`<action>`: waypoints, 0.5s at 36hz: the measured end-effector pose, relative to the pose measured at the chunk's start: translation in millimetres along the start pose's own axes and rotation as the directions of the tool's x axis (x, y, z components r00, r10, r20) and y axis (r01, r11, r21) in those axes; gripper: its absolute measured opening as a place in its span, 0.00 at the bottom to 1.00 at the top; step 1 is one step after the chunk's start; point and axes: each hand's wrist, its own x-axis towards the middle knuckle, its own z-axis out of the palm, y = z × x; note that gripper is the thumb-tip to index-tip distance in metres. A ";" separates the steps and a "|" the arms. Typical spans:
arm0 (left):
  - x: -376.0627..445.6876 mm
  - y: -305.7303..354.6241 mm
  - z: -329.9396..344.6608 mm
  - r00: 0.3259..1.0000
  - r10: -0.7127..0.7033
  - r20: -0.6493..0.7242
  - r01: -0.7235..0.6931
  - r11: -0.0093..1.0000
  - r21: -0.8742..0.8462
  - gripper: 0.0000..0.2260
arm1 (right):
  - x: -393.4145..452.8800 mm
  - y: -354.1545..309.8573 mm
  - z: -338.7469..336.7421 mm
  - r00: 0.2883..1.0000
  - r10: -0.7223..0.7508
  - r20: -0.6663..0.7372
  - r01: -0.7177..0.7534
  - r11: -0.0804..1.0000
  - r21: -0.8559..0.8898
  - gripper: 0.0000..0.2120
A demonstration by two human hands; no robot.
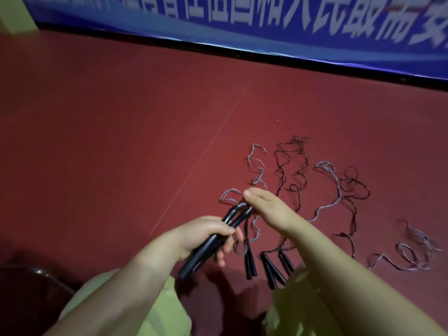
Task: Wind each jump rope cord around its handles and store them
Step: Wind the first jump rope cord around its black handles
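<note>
Pale green trouser legs (145,309) filled the bottom of the view at six o'clock, nearest the lens, with a dark rounded object (36,282) (too dim to name) at eight o'clock.

From there the left hand (203,236) curled around a pair of black handles (218,241) held side by side, tips pointing toward one o'clock. At those tips the right hand (266,207) had thumb and fingers closed on the grey cord (254,166); what the fingertips did underneath could not be seen. That cord trailed off toward twelve o'clock in loose kinks across the red floor (121,141).

Judged by its look, the cord was light, limp and springy, apt to slip off a smooth tapered handle unless kept taut. The rigid handles seemed the sound place to hold, mid-length, with the cord pinched close to the tips.

Rightward, more handle pairs (271,267) lay on the floor at five o'clock, just beside the knees. A dark cord (291,166) ran toward one o'clock, a second grey cord (327,190) and another dark one (356,190) crossed at two o'clock, and a blurred grey tangle (412,251) sat at four o'clock. None was wound yet, and snagging looked likely where they overlapped.

Open floor stretched from nine to eleven o'clock. A black baseboard edge (218,48) under a blue banner (242,15) closed the far side.
</note>
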 end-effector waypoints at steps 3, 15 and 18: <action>5.4 -4.2 0.1 0.997 -0.068 0.033 0.071 0.993 -0.096 0.08 | 0.2 10.1 8.7 0.999 0.038 0.037 -0.041 0.996 0.079 0.20; 25.3 8.3 -14.2 0.999 -0.019 -0.029 0.007 0.933 -0.361 0.08 | 29.1 31.5 21.9 0.973 0.218 0.072 -0.229 0.946 0.231 0.36; 28.8 14.3 -21.9 0.994 0.063 -0.085 -0.097 0.857 -0.506 0.07 | 33.1 41.3 19.8 0.967 0.206 0.152 -0.239 0.939 0.246 0.40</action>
